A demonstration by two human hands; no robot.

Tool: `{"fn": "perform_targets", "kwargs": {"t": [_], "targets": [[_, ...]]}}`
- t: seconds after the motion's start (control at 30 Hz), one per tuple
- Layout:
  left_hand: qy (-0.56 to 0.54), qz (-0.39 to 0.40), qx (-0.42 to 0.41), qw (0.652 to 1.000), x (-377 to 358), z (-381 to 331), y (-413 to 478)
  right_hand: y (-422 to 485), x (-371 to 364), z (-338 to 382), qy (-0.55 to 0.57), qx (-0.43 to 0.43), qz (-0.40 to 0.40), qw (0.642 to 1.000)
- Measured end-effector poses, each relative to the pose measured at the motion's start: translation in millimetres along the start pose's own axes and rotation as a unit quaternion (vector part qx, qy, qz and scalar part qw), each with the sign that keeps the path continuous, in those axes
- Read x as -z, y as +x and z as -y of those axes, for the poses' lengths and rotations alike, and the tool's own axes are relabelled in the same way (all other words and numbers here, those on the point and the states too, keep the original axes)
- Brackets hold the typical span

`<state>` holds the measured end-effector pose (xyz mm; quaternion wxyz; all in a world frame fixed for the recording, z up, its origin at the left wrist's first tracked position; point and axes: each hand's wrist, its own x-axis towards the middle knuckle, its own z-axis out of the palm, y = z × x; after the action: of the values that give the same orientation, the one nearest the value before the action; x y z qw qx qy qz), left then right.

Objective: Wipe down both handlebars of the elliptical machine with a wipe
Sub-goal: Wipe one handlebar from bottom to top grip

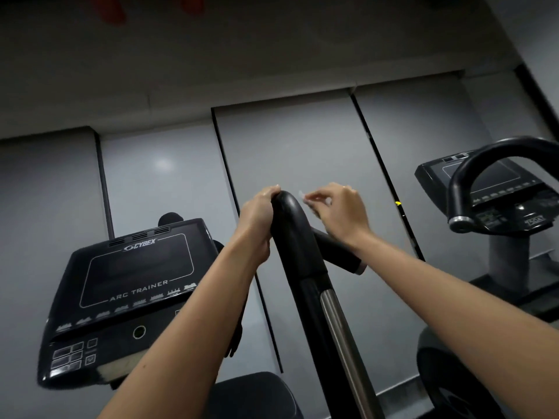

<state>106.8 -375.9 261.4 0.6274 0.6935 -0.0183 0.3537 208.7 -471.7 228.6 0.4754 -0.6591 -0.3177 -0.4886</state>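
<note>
Hands meeting at the top bend of the elliptical's black padded curved handlebar (293, 234).

The left hand (257, 219) wraps its fingers over the crown of the grip from the left side. The right hand (338, 213) hovers just right of the same bend, its fingertips pinching a small crumpled white wipe (305, 198) beside the grip's right edge; whether the wipe touches the grip cannot be told. Below the padding, a brushed steel tube (341, 334) runs down to the lower edge. A short black side grip (341, 252) juts right under the right wrist. The black Cybex Arc Trainer console (133, 285) sits lower left. A neighbouring machine's looped black handlebar (472, 173) stands well apart at right, with grey wall panels (290, 140) showing in the gap between.
</note>
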Motion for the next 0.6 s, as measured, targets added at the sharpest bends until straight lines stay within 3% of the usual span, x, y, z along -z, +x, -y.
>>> {"fn": "perform_targets", "kwargs": {"t": [0.1, 0.2, 0.33, 0.6], "targets": [[-0.02, 0.02, 0.02, 0.999, 2, -3, 6, -11, -25, 13, -0.048, 0.074, 0.001, 0.996], [-0.035, -0.027, 0.003, 0.999, -5, 3, 0, -22, -31, -5, -0.065, 0.16, 0.016, 0.985], [-0.011, -0.059, -0.081, 0.995, -11, 13, -13, -32, -18, -40, -0.105, 0.153, 0.076, 0.98], [-0.036, -0.043, -0.118, 0.991, -10, 23, -24, -83, 23, -89, -0.095, 0.128, 0.046, 0.986]]}}
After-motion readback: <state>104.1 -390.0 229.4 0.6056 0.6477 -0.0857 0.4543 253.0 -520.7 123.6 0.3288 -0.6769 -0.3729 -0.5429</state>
